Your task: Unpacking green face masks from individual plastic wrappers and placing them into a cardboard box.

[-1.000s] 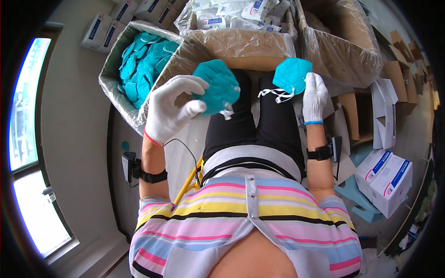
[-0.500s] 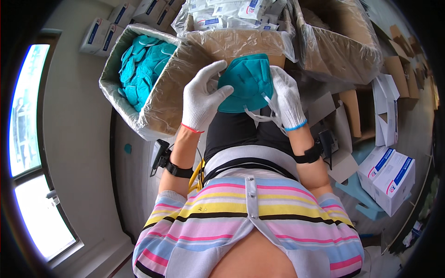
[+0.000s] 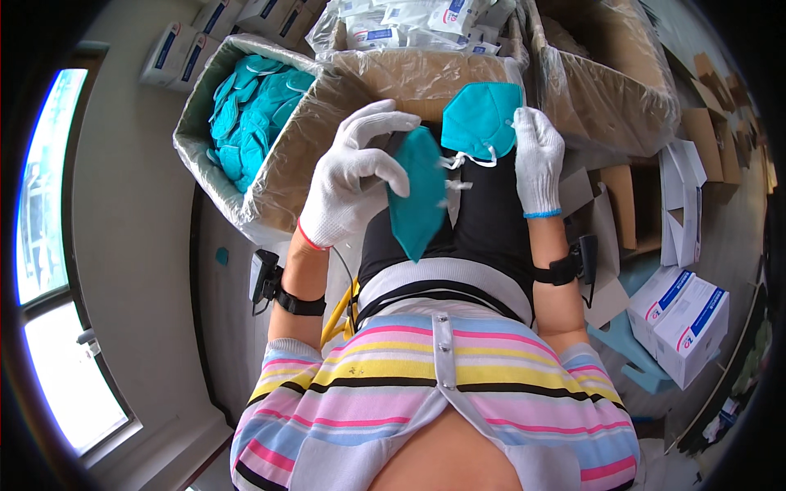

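Observation:
My left hand (image 3: 356, 168), in a white knit glove with a red cuff edge, grips a teal folded face mask (image 3: 416, 196) that hangs edge-on above my lap, its white ear loop at the right side. My right hand (image 3: 538, 155), gloved with a blue cuff edge, pinches a second teal face mask (image 3: 481, 119) by its right edge. That mask faces me nearly flat, with its white ear loops dangling below. The two masks are apart from each other.
A plastic-lined carton of teal masks (image 3: 258, 114) stands at the left. Ahead is a carton of white packets (image 3: 426, 29); another lined carton (image 3: 606, 90) is at right. White boxes (image 3: 679, 323) rest on a blue stool (image 3: 622, 348). Opened cardboard boxes (image 3: 630, 209) lie at right.
Both hands were together at one teal mask shape; now they have moved apart, each with its own mask. The left hand's mask has turned edge-on and dropped lower.

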Demonstrator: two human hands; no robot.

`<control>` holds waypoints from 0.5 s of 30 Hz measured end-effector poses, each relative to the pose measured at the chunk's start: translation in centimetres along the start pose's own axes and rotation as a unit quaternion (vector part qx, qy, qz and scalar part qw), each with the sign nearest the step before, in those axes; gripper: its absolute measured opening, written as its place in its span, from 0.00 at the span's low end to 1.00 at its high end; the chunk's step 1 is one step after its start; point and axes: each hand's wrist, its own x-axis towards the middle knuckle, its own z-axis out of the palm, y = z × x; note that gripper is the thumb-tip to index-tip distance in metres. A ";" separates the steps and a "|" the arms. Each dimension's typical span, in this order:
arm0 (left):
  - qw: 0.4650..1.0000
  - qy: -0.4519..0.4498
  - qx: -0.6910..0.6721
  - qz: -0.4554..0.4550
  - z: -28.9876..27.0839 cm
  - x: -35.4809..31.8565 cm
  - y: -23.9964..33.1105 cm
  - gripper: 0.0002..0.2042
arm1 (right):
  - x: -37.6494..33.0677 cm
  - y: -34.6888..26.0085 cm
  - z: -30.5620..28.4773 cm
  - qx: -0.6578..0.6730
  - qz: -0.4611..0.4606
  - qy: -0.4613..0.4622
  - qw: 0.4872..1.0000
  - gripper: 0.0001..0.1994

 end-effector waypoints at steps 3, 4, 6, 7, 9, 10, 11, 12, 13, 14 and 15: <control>0.992 -0.027 -0.111 -0.052 -0.2 -0.5 -0.1 0.17 | 0.7 -0.7 0.3 -0.054 0.007 -0.026 0.998 0.15; 0.981 -0.046 -0.184 -0.045 0.2 -0.2 0.0 0.17 | 0.9 -0.2 0.6 -0.029 0.005 -0.056 0.998 0.14; 0.965 -0.094 -0.241 -0.040 0.2 -0.2 -0.5 0.15 | 0.5 -0.6 1.0 0.023 0.057 -0.106 0.993 0.14; 0.969 -0.110 -0.207 -0.078 0.4 0.0 0.2 0.10 | 0.2 -1.4 1.4 0.074 0.108 -0.154 0.979 0.15; 0.977 -0.122 -0.136 -0.107 0.8 0.4 0.0 0.04 | -0.6 -2.3 1.7 0.054 0.101 -0.218 0.969 0.13; 0.980 -0.129 -0.116 -0.103 0.7 0.3 -0.5 0.05 | -0.8 -2.4 1.7 0.055 0.103 -0.241 0.963 0.13; 0.980 -0.128 -0.115 -0.104 0.8 0.2 -0.4 0.05 | -1.2 -2.6 1.8 0.056 0.105 -0.265 0.957 0.13; 0.977 -0.094 -0.115 -0.156 1.1 0.1 -0.3 0.04 | -1.5 -2.7 1.9 0.056 0.105 -0.265 0.957 0.13; 0.970 -0.060 -0.114 -0.208 1.2 0.1 -0.2 0.03 | -1.8 -2.8 2.0 0.087 0.115 -0.271 0.952 0.13; 0.974 -0.036 -0.087 -0.208 1.5 -0.3 -0.9 0.05 | -1.9 -2.8 2.1 0.117 0.125 -0.276 0.946 0.13; 0.973 -0.035 -0.086 -0.209 1.7 -0.5 -1.2 0.05 | -2.0 -2.7 2.1 0.117 0.125 -0.277 0.945 0.13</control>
